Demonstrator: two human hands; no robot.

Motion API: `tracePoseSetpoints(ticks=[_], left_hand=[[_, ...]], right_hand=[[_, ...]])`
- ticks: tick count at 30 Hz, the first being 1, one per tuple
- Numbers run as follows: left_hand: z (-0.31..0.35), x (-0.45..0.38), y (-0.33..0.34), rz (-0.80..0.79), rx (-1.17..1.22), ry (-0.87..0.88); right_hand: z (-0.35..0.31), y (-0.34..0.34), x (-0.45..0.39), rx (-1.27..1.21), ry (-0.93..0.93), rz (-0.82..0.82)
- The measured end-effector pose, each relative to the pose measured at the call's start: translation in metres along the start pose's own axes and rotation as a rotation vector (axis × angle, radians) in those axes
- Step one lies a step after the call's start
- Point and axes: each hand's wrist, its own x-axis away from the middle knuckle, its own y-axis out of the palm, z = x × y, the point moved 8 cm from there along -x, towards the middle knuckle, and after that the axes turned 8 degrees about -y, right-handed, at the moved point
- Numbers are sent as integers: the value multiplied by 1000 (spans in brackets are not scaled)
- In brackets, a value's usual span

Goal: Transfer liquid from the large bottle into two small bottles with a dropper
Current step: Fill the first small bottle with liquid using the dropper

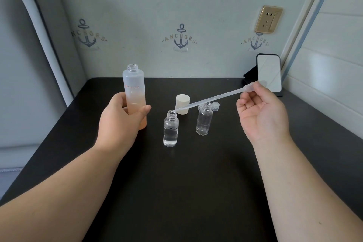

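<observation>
You are gripping the uncapped large bottle (135, 94) upright on the black table (196, 173) with your left hand (119, 122), while your right hand (261, 112) is pinching the dropper (208, 101) by its bulb, its tip resting at the mouth of the near small bottle (170, 130), which is holding clear liquid. The second small bottle (204, 120) is standing just beside it, a cream cap (182, 102) behind.

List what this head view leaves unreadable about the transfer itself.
- Large bottle: liquid level hidden by frosted wall and the left hand.
- Dropper: any liquid inside is too faint to see; bulb partly covered by the right hand.
- Dropper tip at the left small bottle: inside or just over the mouth, too small to tell.
- Right small bottle: looks empty, glare leaves doubt.
</observation>
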Motion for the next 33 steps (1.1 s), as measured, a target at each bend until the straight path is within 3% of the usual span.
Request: tracePoseSetpoints(ticks=[5, 9, 13, 16, 19, 33], left_hand=[[6, 7, -10, 45, 170, 13], [26, 22, -33, 210, 177, 201], [42, 39, -12, -34, 145, 352], [42, 43, 14, -277, -37, 358], [39, 47, 30, -413, -176, 356], [35, 46, 41, -447, -273, 341]], right_hand=[[0, 0, 0, 16, -7, -1], [0, 0, 0, 14, -9, 0], [-1, 1, -1, 32, -15, -11], [-1, 1, -1, 31, -18, -8], [-3, 1, -1, 37, -34, -19], [-8, 3, -3, 57, -94, -51]])
